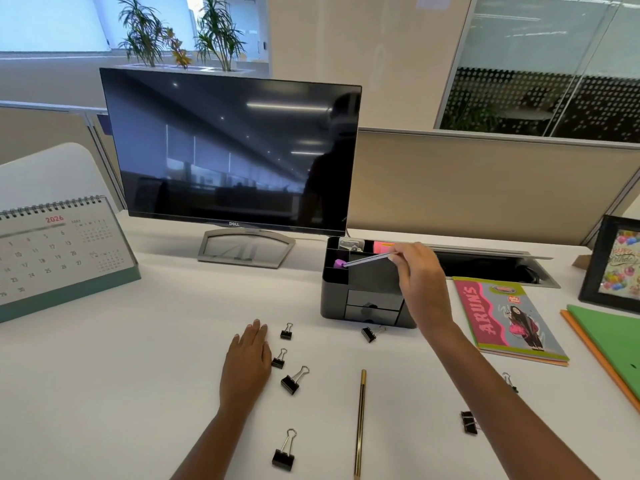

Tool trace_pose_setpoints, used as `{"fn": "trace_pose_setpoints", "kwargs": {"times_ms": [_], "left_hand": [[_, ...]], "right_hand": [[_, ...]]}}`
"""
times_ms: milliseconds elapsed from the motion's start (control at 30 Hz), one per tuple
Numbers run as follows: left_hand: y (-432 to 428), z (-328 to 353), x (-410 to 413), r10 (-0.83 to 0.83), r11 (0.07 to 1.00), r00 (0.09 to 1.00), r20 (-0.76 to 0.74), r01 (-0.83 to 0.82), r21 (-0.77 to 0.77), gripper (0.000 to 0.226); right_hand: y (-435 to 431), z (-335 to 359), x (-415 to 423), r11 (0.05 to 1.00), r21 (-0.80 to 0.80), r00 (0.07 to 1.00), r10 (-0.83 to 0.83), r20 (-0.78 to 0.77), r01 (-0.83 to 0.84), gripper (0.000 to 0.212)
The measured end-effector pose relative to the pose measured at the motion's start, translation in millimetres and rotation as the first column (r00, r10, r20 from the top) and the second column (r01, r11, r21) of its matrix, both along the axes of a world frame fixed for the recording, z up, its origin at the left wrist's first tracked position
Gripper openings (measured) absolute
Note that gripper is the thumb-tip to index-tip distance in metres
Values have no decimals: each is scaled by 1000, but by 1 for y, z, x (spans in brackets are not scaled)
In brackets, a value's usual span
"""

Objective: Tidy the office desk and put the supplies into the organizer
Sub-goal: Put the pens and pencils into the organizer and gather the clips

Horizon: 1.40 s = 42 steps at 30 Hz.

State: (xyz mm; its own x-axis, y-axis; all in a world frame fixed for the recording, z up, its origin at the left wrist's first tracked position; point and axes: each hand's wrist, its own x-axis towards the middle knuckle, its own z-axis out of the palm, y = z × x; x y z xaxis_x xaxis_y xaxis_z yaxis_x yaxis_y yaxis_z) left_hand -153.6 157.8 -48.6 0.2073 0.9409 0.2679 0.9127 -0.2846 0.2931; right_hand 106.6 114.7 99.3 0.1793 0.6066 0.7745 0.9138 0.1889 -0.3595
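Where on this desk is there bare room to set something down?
Widest bare patch: between the calendar, the monitor stand and the left hand. Crowded: binder clips and a gold pencil right of that hand; notebook and folders right of the organizer.

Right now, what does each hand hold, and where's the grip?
Right hand pinches the grey pencil far from its purple cap; left hand holds nothing.

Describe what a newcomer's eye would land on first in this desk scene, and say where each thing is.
The big dark monitor fills the back of the desk. Beside its stand, the right hand holds a pencil with a purple eraser tip over the black organizer. In front, black binder clips lie scattered beside the flat left hand.
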Motion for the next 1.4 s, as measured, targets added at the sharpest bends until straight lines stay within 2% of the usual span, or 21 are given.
{"fn": "trace_pose_setpoints", "kwargs": {"times_ms": [100, 267, 467, 633, 733, 800, 900, 1033, 1300, 1400], "left_hand": [[0, 1, 0, 8, 1000, 1000, 9, -8, -19, 47], [1, -3, 0, 11, 998, 997, 75, -7, -56, 54], [-6, -1, 0, 1, 998, 993, 119, 7, -65, 68], [-13, 2, -2, 2, 997, 989, 145, 10, -81, 78], [-18, 2, -2, 20, 994, 991, 135, -5, -112, 64], [-20, 3, -3, 32, 993, 992, 120, -18, -113, 65], [-22, 2, -4, 27, 995, 996, 83, -19, -98, 74], [-29, 4, -3, 47, 988, 996, 69, -36, -151, 53], [-49, 3, -5, 58, 986, 996, 75, -45, -162, 62], [-57, 2, -5, 61, 985, 996, 68, -49, -164, 63]], "right_hand": [[11, -7, -4, 998, -63, 996, 3, 85, 2, 12], [22, -29, -13, 973, -229, 990, 48, 129, -18, 13], [26, -42, -31, 946, -318, 992, 91, 90, -58, 19], [16, -46, -36, 940, -326, 993, 113, 20, -101, 24], [-4, -56, -34, 931, -339, 991, 133, -24, -133, 24], [-22, -70, -32, 905, -381, 979, 203, -11, -192, 24], [-51, -94, -29, 816, -504, 952, 303, -43, -283, 27], [-85, -113, -28, 722, -600, 927, 362, -95, -344, 29], [-124, -117, -33, 641, -614, 837, 544, -62, -461, 23], [-129, -116, -36, 633, -623, 808, 590, 4, -459, 23]]}}
